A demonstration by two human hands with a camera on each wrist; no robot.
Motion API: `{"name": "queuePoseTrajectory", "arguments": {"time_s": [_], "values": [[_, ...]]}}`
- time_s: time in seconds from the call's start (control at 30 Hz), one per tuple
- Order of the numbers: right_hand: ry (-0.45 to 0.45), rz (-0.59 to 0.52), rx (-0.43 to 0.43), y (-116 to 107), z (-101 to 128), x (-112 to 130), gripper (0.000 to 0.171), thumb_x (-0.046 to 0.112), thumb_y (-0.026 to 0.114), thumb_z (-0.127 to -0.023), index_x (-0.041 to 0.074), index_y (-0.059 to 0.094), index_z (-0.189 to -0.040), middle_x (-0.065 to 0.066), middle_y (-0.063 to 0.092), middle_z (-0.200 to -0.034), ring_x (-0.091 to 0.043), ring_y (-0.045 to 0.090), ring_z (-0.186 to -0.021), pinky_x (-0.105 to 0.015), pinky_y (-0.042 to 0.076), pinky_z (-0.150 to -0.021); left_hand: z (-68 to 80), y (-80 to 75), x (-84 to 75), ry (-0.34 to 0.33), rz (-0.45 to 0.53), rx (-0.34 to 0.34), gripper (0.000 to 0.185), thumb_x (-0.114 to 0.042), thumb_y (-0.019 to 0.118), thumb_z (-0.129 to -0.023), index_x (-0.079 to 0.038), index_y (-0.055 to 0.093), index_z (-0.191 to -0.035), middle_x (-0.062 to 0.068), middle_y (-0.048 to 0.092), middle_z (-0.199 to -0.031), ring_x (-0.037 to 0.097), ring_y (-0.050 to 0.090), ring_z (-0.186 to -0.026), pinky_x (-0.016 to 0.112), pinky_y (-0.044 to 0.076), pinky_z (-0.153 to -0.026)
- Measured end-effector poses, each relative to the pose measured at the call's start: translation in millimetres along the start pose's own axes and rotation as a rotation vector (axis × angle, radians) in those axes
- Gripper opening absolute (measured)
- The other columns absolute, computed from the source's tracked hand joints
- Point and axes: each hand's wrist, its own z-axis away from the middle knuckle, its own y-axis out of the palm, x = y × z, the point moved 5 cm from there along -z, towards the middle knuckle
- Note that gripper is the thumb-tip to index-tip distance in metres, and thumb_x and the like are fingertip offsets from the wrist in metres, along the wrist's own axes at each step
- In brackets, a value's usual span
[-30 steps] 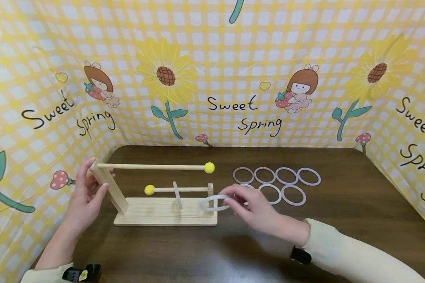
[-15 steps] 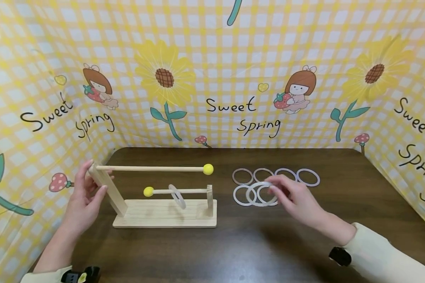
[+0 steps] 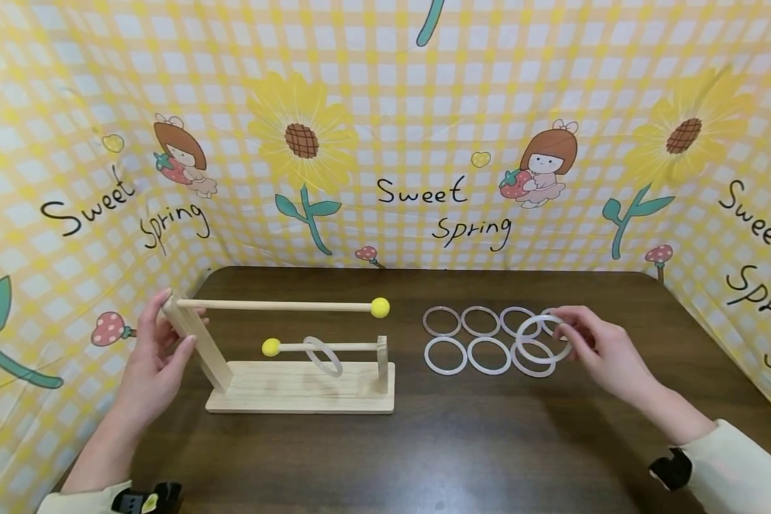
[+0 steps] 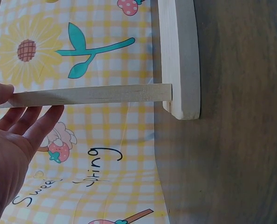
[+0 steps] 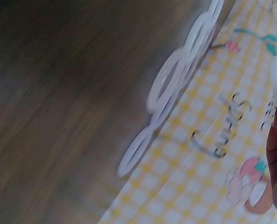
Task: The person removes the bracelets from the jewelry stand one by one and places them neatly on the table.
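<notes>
In the head view my left hand (image 3: 150, 364) grips the leaning post (image 3: 205, 350) of a wooden stand near its top. The left wrist view shows the thumb on one side of the post (image 4: 96, 94) and fingers on the other. My right hand (image 3: 617, 360) pinches a translucent white ring (image 3: 519, 341), raised over the right end of the rings on the table. In the right wrist view that ring (image 5: 276, 79) is partly cut off. Another ring (image 3: 335, 355) hangs tilted on the stand's lower rod (image 3: 360, 347), between its yellow ball (image 3: 271, 348) and the short post (image 3: 382, 364).
Several pale rings (image 3: 445, 373) lie in two rows on the dark table (image 3: 424, 450), right of the stand. The upper rod (image 3: 283, 305) ends in a yellow ball (image 3: 380, 308) above the lower one. A checked cloth (image 3: 411, 143) surrounds the table's back and sides.
My right hand has carried its ring rightward from beside the short post, across the table rings. The ring on the lower rod has turned and shows more of its face. My left hand stays put.
</notes>
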Motion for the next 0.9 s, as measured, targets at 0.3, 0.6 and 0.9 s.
{"name": "queuePoseTrajectory", "arguments": {"time_s": [0.3, 0.6, 0.9], "values": [[0.083, 0.078, 0.05, -13, 14, -34, 0.033, -0.016, 0.062, -0.086, 0.003, 0.059, -0.113, 0.005, 0.06, -0.08, -0.007, 0.052, -0.052, -0.016, 0.041, -0.05, 0.4, -0.7, 0.2, 0.009, 0.005, 0.01, 0.076, 0.022, 0.045, -0.09, -0.011, 0.015, -0.152, -0.018, 0.053, -0.123, -0.004, 0.054, -0.11, 0.01, 0.045, -0.08], [0.138, 0.114, 0.116, -19, 26, -63, 0.027, -0.014, 0.059, -0.089, 0.002, 0.058, -0.111, -0.004, 0.061, -0.078, -0.007, 0.052, -0.05, -0.018, 0.04, -0.047, 1.4, 0.0, -0.3, 0.003, 0.005, 0.013, 0.076, 0.022, 0.046, -0.09, -0.011, 0.015, -0.152, -0.02, 0.052, -0.122, -0.004, 0.053, -0.11, 0.01, 0.045, -0.081], [0.246, 0.089, 0.262, -17, 36, -87, 0.016, -0.009, 0.055, -0.094, 0.0, 0.057, -0.107, -0.005, 0.06, -0.075, -0.005, 0.049, -0.049, -0.026, 0.043, -0.045, 0.6, -0.6, -1.0, 0.01, 0.022, 0.005, 0.076, 0.022, 0.045, -0.09, -0.01, 0.015, -0.151, -0.017, 0.053, -0.122, -0.003, 0.055, -0.109, 0.01, 0.045, -0.08]]}}
